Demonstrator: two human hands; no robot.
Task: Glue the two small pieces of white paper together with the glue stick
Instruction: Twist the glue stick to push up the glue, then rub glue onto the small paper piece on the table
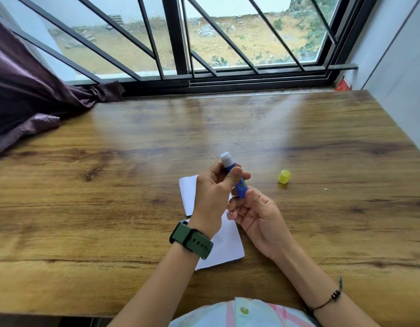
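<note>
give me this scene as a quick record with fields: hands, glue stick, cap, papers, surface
left hand: grips the glue stick's upper barrel
right hand: pinches its base
glue stick: blue, uncapped, white tip showing, held above the papers
cap: yellow, on the table to the right
papers: two white pieces, partly hidden under the hands
surface: wooden table

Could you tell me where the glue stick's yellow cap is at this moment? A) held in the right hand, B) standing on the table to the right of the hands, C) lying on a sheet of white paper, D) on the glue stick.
B: the yellow cap stands alone on the wooden table, right of both hands, while the glue stick shows its bare white tip.
</note>
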